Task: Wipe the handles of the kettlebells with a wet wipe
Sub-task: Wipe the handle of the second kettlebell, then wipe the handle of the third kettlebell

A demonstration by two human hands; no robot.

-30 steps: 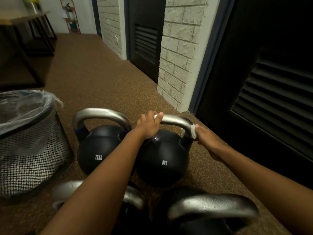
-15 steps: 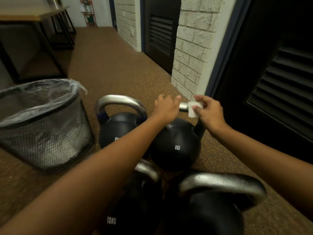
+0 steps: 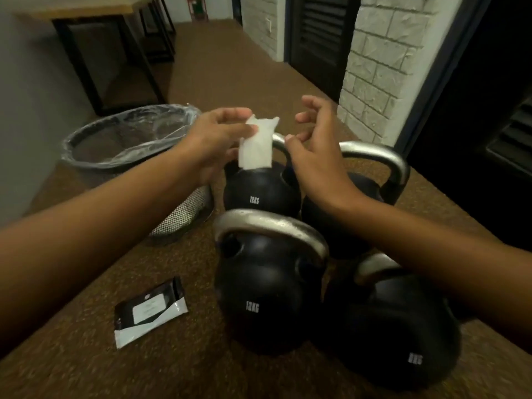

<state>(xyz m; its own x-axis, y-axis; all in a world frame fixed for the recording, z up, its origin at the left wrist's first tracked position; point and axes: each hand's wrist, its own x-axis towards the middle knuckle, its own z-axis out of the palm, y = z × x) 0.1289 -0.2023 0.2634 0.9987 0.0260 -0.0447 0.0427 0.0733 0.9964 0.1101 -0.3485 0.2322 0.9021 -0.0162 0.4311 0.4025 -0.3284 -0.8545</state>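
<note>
The wipe (image 3: 256, 151) is off the metal altogether: the left hand (image 3: 213, 139) pinches its upper edge between thumb and fingertips and lets it hang in the air above the far-left kettlebell (image 3: 259, 197), touching no handle. The right hand (image 3: 313, 151) holds nothing, its fingers loosely spread, with one fingertip just beside the wipe's right edge (whether it touches is too close to call). That kettlebell is one of four in a tight cluster, with the far-right kettlebell (image 3: 383, 156) half hidden by the right forearm, the near-left kettlebell (image 3: 259, 298) and the near-right kettlebell (image 3: 403, 335). The near-left one's handle (image 3: 273, 228) carries a speckled sheen that may be moisture, so I would judge at least that one done. The rest cannot be told clean from unclean here. With the wipe held up between both hands, close to the bin (image 3: 80, 159), this reads as a pause either to refold it or to throw it away. A packet (image 3: 149, 309) lies flat to the left, well apart from the weights. Everything rests on a brown speckled floor (image 3: 230, 82) that runs back along a corridor. There is a black-legged table (image 3: 86, 7) at the far left, a white brick pillar (image 3: 383, 67) to the right, and dark slatted doors (image 3: 319, 38) on either side of the pillar.
</note>
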